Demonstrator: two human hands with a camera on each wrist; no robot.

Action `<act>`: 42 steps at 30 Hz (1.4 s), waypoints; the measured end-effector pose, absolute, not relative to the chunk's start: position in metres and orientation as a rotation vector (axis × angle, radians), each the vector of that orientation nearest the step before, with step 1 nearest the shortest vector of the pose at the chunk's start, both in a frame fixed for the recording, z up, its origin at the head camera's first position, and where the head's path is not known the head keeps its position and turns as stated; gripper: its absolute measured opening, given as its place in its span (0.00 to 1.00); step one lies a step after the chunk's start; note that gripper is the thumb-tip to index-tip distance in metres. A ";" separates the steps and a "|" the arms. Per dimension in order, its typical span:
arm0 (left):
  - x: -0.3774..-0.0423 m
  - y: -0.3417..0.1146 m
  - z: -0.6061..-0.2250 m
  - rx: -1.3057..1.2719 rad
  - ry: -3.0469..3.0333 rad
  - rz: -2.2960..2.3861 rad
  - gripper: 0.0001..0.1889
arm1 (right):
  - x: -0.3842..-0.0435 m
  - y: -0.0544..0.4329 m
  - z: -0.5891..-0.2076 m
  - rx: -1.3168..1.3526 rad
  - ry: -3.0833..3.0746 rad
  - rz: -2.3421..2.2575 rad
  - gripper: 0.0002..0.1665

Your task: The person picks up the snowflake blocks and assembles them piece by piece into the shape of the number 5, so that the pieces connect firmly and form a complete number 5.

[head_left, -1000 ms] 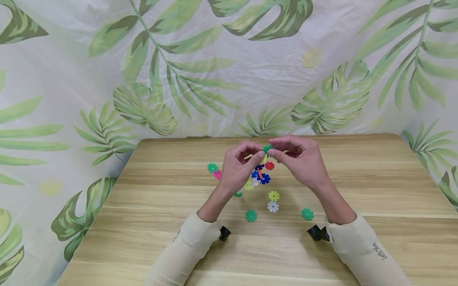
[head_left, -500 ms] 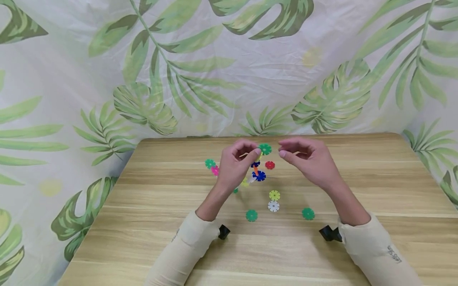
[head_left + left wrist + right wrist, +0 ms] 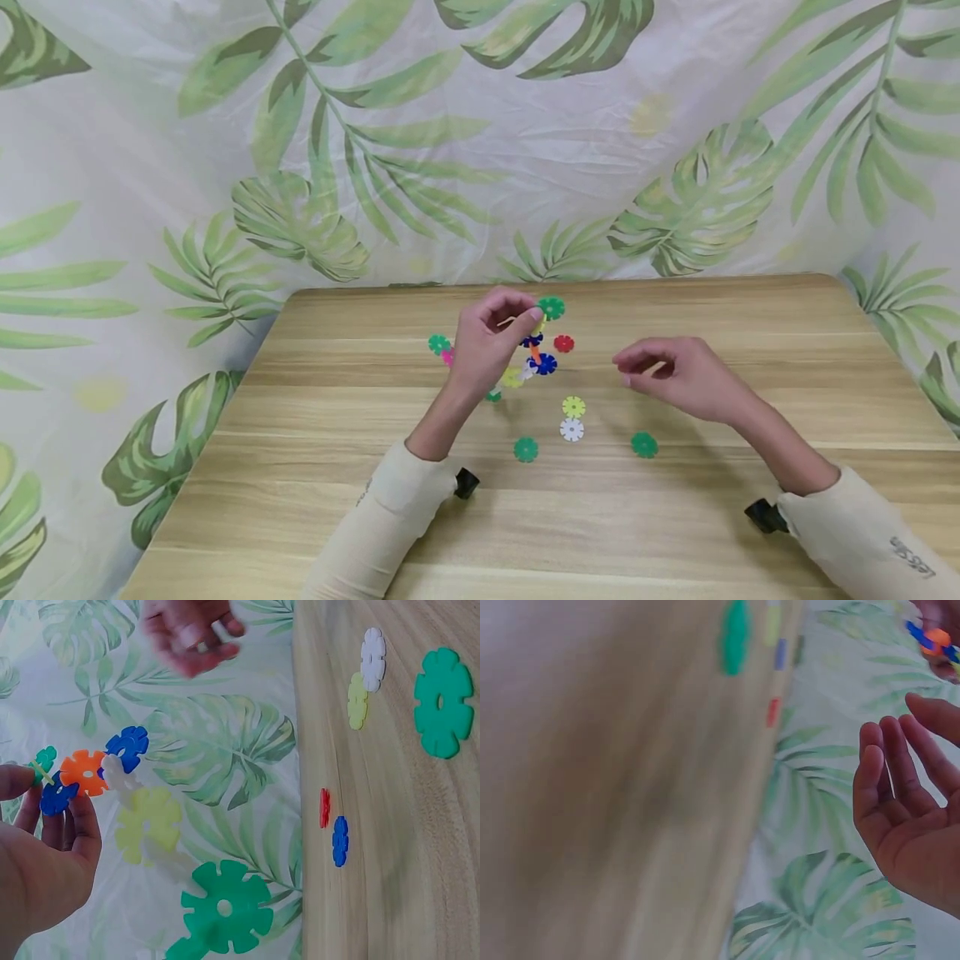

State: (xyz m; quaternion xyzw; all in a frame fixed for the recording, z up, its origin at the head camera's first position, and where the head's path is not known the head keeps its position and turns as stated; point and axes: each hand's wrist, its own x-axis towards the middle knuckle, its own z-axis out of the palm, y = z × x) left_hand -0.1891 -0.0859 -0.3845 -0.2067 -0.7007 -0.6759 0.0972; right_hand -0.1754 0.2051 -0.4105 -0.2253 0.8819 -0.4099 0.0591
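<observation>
wood-grain table [image 3: 600, 542] | far corners rounded | behind: pale, green-leaf-printed backdrop [image 3: 555, 142]

And there it is, dark lettering [image 3: 911, 557] on the right sleeve [image 3: 847, 525], running along the forearm: it begins "LES", with the ending too small to call. Over on the left sleeve [image 3: 386, 521], small dark marks [image 3: 363, 492] sit near the outer edge, turned away and unreadable.
</observation>
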 end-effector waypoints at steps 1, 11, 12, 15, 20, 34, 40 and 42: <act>-0.189 -0.086 -0.384 -0.617 -2.070 -2.003 0.08 | -0.174 0.207 -0.414 -0.698 2.665 -1.212 0.13; -0.193 -0.089 -0.384 -0.632 -2.058 -2.030 0.07 | -0.164 0.222 -0.442 -0.807 2.565 -1.069 0.14; -0.193 -0.089 -0.384 -0.630 -2.059 -2.030 0.07 | -0.163 0.223 -0.444 -0.807 2.554 -1.058 0.14; -0.193 -0.089 -0.383 -0.628 -2.066 -2.025 0.07 | -0.161 0.224 -0.448 -0.837 2.519 -1.046 0.15; -0.193 -0.091 -0.382 -0.636 -2.078 -2.006 0.07 | -0.159 0.226 -0.450 -0.823 2.467 -1.050 0.16; -0.193 -0.095 -0.383 -0.704 -2.174 -1.924 0.06 | -0.154 0.221 -0.452 -0.869 2.480 -0.997 0.16; -0.193 -0.096 -0.382 -0.719 -2.227 -1.910 0.06 | -0.157 0.218 -0.443 -0.802 2.564 -0.980 0.12; -0.193 -0.097 -0.382 -0.711 -2.242 -1.905 0.06 | -0.160 0.216 -0.439 -0.758 2.606 -1.010 0.11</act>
